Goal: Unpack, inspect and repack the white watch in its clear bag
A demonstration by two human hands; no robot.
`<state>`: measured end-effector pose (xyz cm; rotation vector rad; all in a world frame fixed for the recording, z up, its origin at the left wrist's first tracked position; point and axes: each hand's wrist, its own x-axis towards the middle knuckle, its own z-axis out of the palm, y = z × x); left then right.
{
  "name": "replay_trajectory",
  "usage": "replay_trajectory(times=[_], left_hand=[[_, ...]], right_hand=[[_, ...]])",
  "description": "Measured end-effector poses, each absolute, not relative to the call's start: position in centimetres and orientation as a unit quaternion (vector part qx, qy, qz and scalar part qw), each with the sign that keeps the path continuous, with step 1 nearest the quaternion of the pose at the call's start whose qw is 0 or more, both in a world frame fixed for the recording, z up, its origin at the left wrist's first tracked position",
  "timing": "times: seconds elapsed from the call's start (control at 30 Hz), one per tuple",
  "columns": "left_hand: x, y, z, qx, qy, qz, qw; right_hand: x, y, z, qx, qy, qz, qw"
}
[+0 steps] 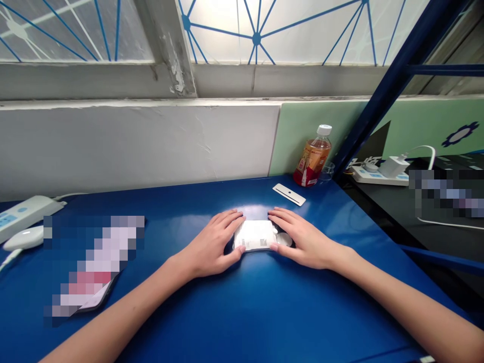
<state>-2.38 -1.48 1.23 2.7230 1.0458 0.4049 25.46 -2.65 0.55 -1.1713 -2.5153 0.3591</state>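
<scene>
A small flat white packet (255, 235) lies on the blue table (242, 312) in the middle. My left hand (212, 247) rests flat at its left edge, fingers stretched out and touching it, thumb against its near corner. My right hand (302, 237) lies flat at its right edge, fingers extended, with the thumb by a small round clear part (283, 240) beside the packet. Neither hand lifts the packet off the table.
A thin white strip (289, 194) lies behind the hands. A bottle of orange drink (313, 157) stands at the back right by a green panel. A white power strip (22, 214) and a white mouse (24, 238) sit at the left. A blurred phone (91, 267) lies front left.
</scene>
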Motion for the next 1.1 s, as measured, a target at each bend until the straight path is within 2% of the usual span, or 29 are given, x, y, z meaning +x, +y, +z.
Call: replay_trajectory(times=[0.27,0.83,1.1], left_hand=[[-1.6,-1.8,0.7,0.925,0.346,0.126,0.097],[-1.6,-1.8,0.9,0.926,0.344,0.124,0.094],[-1.4,-1.9,1.0,0.928,0.350,0.087,0.090]], right_hand=[[24.2,-2.6,0.1,-0.444,-0.864,0.112,0.209],[24.5,-2.6,0.1,-0.429,-0.877,0.105,0.189],[24.9,-2.1,0.4,-0.422,-0.875,0.162,0.174]])
